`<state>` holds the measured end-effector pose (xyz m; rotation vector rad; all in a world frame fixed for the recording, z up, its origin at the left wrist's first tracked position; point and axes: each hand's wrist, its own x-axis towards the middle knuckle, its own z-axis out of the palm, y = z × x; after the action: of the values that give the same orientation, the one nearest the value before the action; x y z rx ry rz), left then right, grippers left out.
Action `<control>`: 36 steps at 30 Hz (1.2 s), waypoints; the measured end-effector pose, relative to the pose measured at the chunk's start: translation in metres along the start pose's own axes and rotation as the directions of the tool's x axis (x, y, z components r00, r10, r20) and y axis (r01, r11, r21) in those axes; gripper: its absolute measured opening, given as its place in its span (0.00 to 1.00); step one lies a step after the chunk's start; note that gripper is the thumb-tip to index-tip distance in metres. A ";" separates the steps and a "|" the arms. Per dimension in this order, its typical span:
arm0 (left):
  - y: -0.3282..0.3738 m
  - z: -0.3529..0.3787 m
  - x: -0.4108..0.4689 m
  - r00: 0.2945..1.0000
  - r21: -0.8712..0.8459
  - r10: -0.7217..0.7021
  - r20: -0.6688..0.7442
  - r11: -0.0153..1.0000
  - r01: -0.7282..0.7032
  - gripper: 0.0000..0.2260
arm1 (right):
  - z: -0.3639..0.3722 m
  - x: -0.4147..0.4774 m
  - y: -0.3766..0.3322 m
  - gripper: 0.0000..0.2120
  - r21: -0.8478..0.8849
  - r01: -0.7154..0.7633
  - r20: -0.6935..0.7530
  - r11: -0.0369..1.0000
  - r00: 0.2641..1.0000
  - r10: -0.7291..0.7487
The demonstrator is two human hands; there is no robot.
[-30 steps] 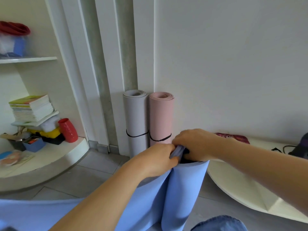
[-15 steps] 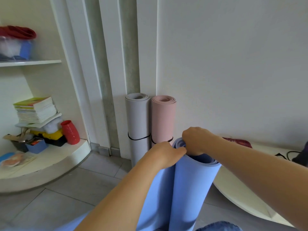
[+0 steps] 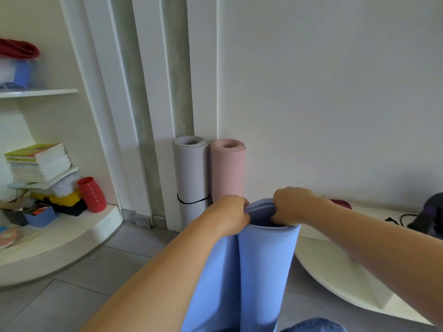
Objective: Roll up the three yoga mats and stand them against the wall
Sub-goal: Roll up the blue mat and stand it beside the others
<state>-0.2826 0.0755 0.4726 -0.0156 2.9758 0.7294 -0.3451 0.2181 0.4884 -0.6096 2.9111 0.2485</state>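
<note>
The soft blue foam yoga mat [image 3: 263, 259] stands on end on the grey tiled floor [image 3: 72, 295], just in front of the rolled pink mat [image 3: 227, 173] and rolled grey mat [image 3: 190, 173], both upright against the white wall [image 3: 335, 92]. The left hand [image 3: 230, 214] grips its loose outer layer at the top rim; the right hand [image 3: 292, 204] pinches the inner coil there. The mat looks light, springy and apt to unwind, so the rim is a fair place to hold it. Its foot is out of view, so the tail may be unrolled.

grey mat [image 3: 190, 173] | pink mat [image 3: 229, 173] | blue mat [image 3: 261, 271] | red vase [image 3: 92, 195] | white wall [image 3: 335, 92] | grey tiled floor [image 3: 96, 283]
</note>
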 end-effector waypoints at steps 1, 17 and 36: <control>-0.001 0.000 -0.002 0.999 0.009 0.053 0.010 0.999 -0.053 0.05 | 0.000 -0.007 0.000 0.17 -0.106 0.076 -0.067 0.991 0.994 -0.083; -0.009 0.020 -0.024 0.961 -0.235 -0.181 0.208 0.945 0.228 0.32 | 0.006 -0.016 -0.005 0.11 -0.019 0.154 -0.126 0.988 0.980 -0.155; 0.045 0.036 -0.001 0.995 -0.123 0.055 0.084 0.991 -0.045 0.08 | 0.014 -0.027 0.025 0.36 -0.233 0.329 -0.115 0.915 0.925 -0.362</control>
<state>-0.2804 0.1315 0.4617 0.0815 2.8549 0.8922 -0.3292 0.2542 0.4828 -1.2157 2.8696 0.4835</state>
